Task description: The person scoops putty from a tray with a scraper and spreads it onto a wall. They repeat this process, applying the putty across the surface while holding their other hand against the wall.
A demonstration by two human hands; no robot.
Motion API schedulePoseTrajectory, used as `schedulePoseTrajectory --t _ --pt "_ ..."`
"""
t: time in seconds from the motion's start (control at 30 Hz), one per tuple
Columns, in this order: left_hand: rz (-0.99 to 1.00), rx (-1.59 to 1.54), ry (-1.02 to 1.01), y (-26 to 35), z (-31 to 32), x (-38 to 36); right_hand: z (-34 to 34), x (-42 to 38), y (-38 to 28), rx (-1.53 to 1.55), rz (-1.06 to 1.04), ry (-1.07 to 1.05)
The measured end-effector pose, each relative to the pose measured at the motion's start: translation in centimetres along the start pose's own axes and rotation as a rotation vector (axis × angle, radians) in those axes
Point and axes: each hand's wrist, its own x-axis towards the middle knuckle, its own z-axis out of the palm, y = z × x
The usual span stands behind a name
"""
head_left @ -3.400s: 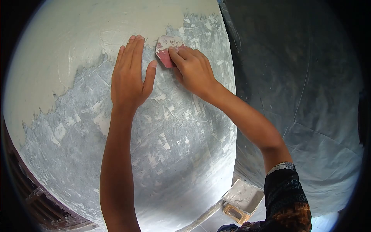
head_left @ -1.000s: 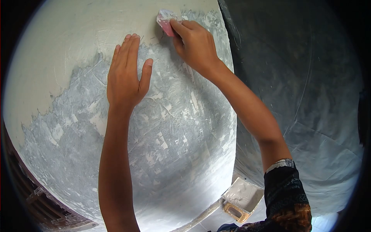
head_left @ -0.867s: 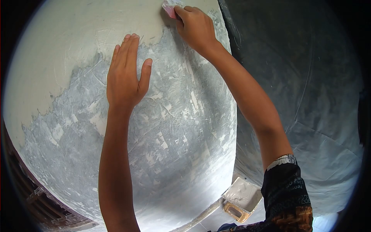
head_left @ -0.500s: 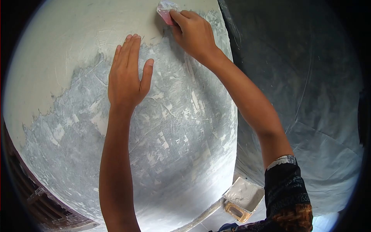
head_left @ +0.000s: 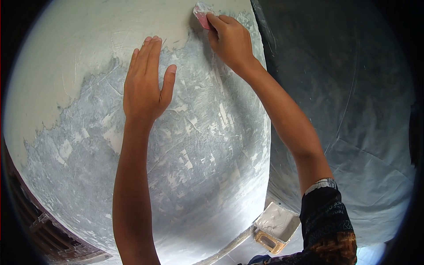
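Observation:
Flat against the wall (head_left: 194, 172), my left hand (head_left: 145, 84) rests with its fingers together and the thumb held apart, holding nothing. My right hand (head_left: 232, 42) grips a pink putty scraper (head_left: 203, 17), its upper part smeared with white paste, at the top of the wall near the right edge. A smooth cream coat of putty (head_left: 75, 53) covers the upper left of the wall. Below its ragged edge the surface is grey and patchy, with white streaks. The fingers of my right hand partly hide the scraper.
A tray of pale putty (head_left: 278, 221) sits low by the wall's right corner, touching a yellow-brown stool or handle-like piece (head_left: 269, 242). A dark sheet (head_left: 344, 110) hangs to the right. Dark wooden slats (head_left: 48, 234) show at lower left.
My right hand has moved a little to the right along the wall with the scraper. My left hand stays almost in place.

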Motion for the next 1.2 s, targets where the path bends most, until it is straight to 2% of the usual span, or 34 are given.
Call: schedulePoseTrajectory --t 0.1,0.17,0.23,0.3,0.4,0.53,0.7,0.77,0.83,0.97,1.1,1.2 --pt "0.0 0.003 0.006 -0.1 0.0 0.1 1.0 -1.0 0.5 -0.103 -0.059 -0.045" --pt "-0.002 -0.009 0.008 0.0 0.0 -0.1 0.5 -4.1 -1.5 -0.057 -0.028 -0.107" --pt "-0.002 -0.018 0.006 0.0 -0.1 0.0 -0.8 -6.2 -3.7 0.017 -0.099 -0.103" --pt "0.004 -0.012 0.011 -0.1 -0.1 0.1 -1.8 -5.1 -4.0 0.058 -0.091 -0.096" --pt "0.007 0.005 0.005 -0.1 0.1 -0.1 -1.0 -1.3 -1.2 -0.013 -0.034 0.028" --pt "0.005 0.032 0.007 -0.2 0.1 -0.1 0.7 -1.7 1.3 -0.14 0.013 -0.099" --pt "-0.002 0.018 0.005 -0.1 0.1 -0.1 -1.9 -6.6 -3.2 0.013 0.0 -0.118" --pt "-0.001 0.015 0.006 -0.1 0.2 0.0 -2.4 -5.3 -3.2 0.074 -0.006 -0.107" --pt "0.005 0.03 0.003 -0.2 0.2 -0.1 -1.8 -2.3 -1.4 0.021 0.068 -0.046" --pt "0.0 0.035 -0.002 -0.2 0.2 0.0 0.6 -1.2 1.3 -0.121 0.01 -0.075" --pt "-0.004 0.017 0.003 -0.1 0.1 -0.1 -0.7 -6.7 -3.2 -0.004 -0.104 -0.079" --pt "0.005 0.017 0.007 -0.1 0.1 0.1 -2.5 -6.2 -4.6 0.086 -0.092 -0.088"
